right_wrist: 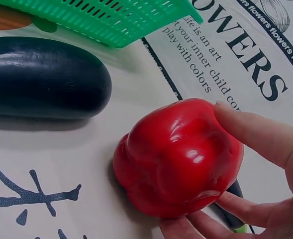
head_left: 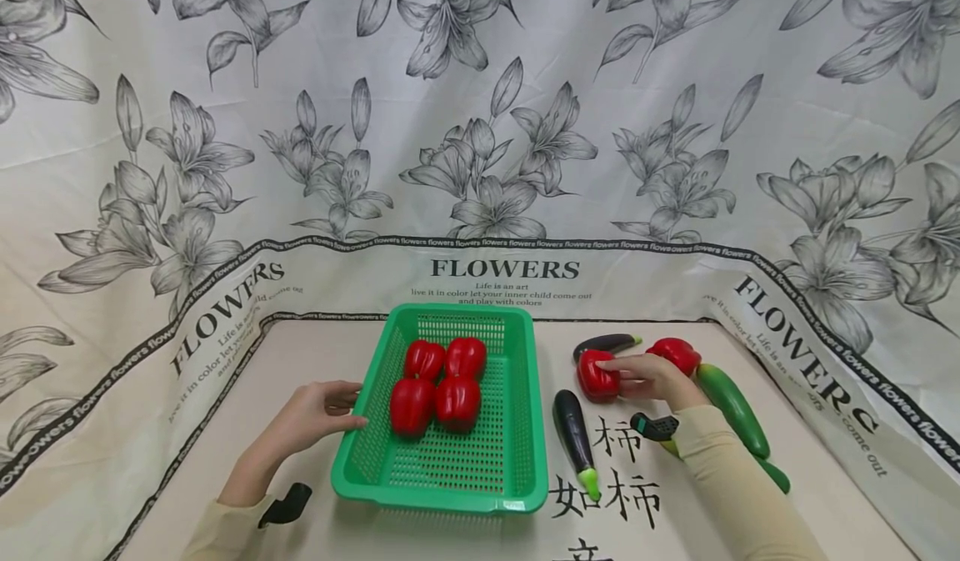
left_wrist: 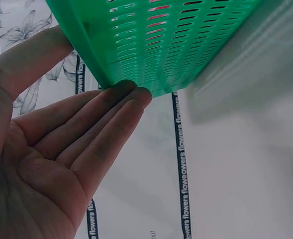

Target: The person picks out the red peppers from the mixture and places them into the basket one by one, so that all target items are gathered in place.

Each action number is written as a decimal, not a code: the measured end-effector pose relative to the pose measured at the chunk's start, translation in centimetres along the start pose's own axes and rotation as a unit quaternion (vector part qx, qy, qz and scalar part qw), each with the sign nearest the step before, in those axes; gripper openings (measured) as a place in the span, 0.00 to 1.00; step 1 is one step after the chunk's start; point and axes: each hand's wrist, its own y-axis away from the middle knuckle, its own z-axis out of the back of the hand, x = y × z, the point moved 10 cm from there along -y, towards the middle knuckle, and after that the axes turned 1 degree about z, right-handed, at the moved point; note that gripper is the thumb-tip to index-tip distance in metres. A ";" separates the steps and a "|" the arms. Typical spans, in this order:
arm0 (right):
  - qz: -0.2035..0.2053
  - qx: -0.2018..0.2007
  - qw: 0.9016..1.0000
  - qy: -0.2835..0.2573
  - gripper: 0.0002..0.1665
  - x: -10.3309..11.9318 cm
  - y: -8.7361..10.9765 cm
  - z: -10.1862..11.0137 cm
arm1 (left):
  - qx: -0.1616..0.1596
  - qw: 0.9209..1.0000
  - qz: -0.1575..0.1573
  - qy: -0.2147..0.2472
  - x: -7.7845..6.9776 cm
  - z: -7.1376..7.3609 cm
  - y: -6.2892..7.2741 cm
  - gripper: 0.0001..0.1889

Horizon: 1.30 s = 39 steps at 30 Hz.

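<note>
At the left side of the tabletop (head_left: pixel 303 357), my left hand (head_left: pixel 309 415) is at the rim of the green basket (head_left: pixel 435 499), fingers stretched out rather than curled, thumb lying over the edge. With so light a touch, I think a careless push could slide the basket sideways, and a lift on that side could tilt it. The four red peppers inside (head_left: pixel 411 407) stand together toward its left and middle, so a tilt would probably send them rolling across the bare part of the bottom. Just right of the basket lies an eggplant (head_left: pixel 573 428); if I brought something low across there, I might knock it and set it rolling, or catch the basket's near wall. Farther right is the red pepper (head_left: pixel 596 375) that my right hand (head_left: pixel 651 375) grasps between thumb and fingers, with another eggplant (head_left: pixel 609 343) close behind it. I can't tell whether the pepper is clear of the surface. Its skin is glossy and lumpy, and my hold is mostly fingertips, so a hurried turn could let it slip. Beyond my knuckles sit a loose red pepper (head_left: pixel 677 353) and a cucumber (head_left: pixel 735 411), both near my forearm; a wide swing of the sleeve (head_left: pixel 735 478) could nudge either one out of place.
</note>
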 end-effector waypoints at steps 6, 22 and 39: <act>-0.001 0.016 1.000 -0.004 0.49 -0.1 -0.2 -0.1 | 0.004 1.000 -0.004 0.003 0.0 -0.2 0.0 0.32; 0.010 0.007 1.000 0.005 0.48 -0.3 0.3 -0.3 | 0.006 1.000 -0.014 0.000 -0.3 -0.2 -0.1 0.33; 0.007 0.013 0.998 0.066 0.55 0.0 0.0 -1.0 | 0.005 1.000 -0.015 -0.001 0.0 -0.1 0.0 0.33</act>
